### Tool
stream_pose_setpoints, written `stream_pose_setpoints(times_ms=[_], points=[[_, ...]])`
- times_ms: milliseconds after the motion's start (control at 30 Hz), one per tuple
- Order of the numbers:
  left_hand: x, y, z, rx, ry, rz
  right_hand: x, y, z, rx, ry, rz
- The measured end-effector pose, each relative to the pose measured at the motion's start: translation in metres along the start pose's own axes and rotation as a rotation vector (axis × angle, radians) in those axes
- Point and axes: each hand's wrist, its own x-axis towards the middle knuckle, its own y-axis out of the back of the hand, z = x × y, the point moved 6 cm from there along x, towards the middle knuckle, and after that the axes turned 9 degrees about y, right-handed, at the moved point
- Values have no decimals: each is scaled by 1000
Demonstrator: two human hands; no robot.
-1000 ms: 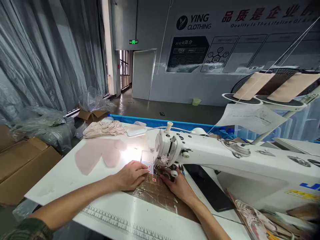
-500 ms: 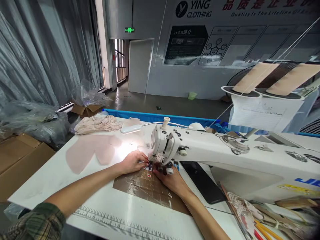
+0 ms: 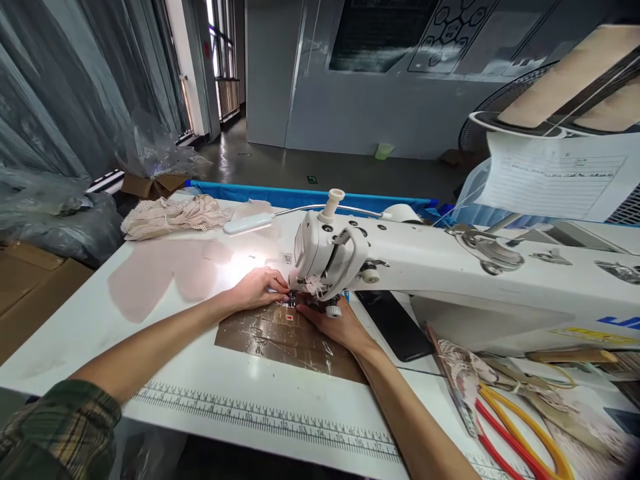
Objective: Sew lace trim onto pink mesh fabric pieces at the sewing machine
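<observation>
A white sewing machine (image 3: 425, 273) stands on the white table (image 3: 200, 393). Both my hands meet under its head, at the needle. My left hand (image 3: 257, 289) lies on the table left of the needle, fingers pinched together at the presser foot. My right hand (image 3: 333, 327) comes in from the front right, with its fingertips under the machine head and mostly hidden. Whatever small thing sits between the fingers is too small to name. A brown, tape-covered patch (image 3: 280, 340) lies on the table just in front of the needle.
Pale pink fabric pieces (image 3: 150, 277) lie left of the hands, with a bundle of beige lace (image 3: 170, 215) behind them. A lamp (image 3: 247, 223) shines on the needle area. Scissors with red and yellow handles (image 3: 515, 427) and lace trim lie at the right. Cardboard boxes (image 3: 25, 287) stand left.
The view has tipped down and closer to the machine. My left hand has moved in from the table to the needle, its fingers now pinched there. My right hand has stayed under the machine head.
</observation>
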Motion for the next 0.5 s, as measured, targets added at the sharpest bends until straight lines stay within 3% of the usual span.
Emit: stream_pose_setpoints(times_ms=[267,500], points=[[6,2,1,60,23,-59,6,-2,-4,-8,111,-64],[7,0,-1,90,45,-54,4,-6,10,-8,97,-143]])
